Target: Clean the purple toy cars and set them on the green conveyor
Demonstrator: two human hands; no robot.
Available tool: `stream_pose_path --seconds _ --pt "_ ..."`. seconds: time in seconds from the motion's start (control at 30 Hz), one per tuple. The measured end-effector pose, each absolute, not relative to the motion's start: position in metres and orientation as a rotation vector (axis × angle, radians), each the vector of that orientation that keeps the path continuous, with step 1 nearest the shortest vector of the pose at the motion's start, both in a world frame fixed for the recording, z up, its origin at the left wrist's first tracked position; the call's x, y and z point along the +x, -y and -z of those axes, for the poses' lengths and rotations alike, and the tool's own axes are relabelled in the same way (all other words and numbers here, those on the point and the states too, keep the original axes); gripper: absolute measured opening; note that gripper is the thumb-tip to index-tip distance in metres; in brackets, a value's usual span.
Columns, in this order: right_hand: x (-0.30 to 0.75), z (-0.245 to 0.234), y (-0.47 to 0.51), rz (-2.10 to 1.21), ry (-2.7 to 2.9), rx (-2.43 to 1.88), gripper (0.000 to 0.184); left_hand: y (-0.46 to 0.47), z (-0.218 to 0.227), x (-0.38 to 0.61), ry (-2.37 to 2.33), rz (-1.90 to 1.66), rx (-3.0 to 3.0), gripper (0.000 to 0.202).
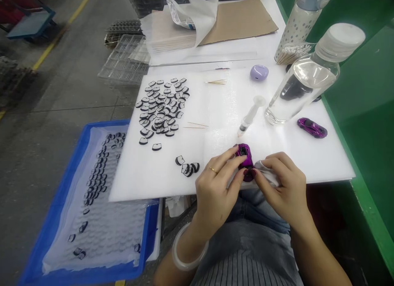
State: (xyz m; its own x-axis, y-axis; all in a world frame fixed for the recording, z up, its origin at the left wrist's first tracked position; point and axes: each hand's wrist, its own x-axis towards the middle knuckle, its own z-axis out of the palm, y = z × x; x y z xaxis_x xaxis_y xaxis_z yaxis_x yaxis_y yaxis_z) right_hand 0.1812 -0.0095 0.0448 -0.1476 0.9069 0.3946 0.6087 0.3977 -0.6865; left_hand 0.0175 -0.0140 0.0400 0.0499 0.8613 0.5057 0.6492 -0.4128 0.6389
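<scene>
A small purple toy car (244, 153) is at the front edge of the white work surface, its dark inside facing up. My left hand (217, 185) has its fingers around the car's left side and top. My right hand (281, 185) is closed on a white cloth (268, 173), its thumb against the car's near end. Both thumbs meet there and hide part of the car. Just beyond the car lies a syringe (250, 117) with its tip toward me. Another purple toy car (312, 128) rests farther right.
Many small black-rimmed pieces (163, 107) lie spread at the left, with a few more (189, 167) nearer. A clear bottle (303, 82) of liquid, cotton swabs (294, 54) and a purple case (259, 72) stand behind. Below left is a blue tray (66, 183) of similar pieces.
</scene>
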Motion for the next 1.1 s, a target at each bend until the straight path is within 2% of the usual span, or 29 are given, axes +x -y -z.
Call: stream_pose_path --seconds 0.43,0.87,0.97,1.03,1.1 --pt "0.179 -0.043 0.011 -0.463 1.836 -1.336 0.007 0.014 -0.038 0.019 -1.549 -1.313 2.108 0.021" --pt "0.183 -0.051 0.003 -0.65 1.849 -1.344 0.011 0.01 -0.049 0.014 -1.563 -1.181 2.076 0.02" --pt "0.192 -0.043 0.004 -0.544 1.856 -1.206 0.006 0.004 -0.056 0.002 -1.406 -1.002 2.139 0.032" --pt "0.195 -0.04 0.006 -0.337 1.851 -1.144 0.013 0.001 -0.057 -0.003 -1.305 -0.877 2.229 0.047" --pt "0.194 -0.038 0.008 -0.115 1.9 -1.082 0.018 -0.001 -0.057 -0.004 -1.276 -0.817 2.281 0.051"
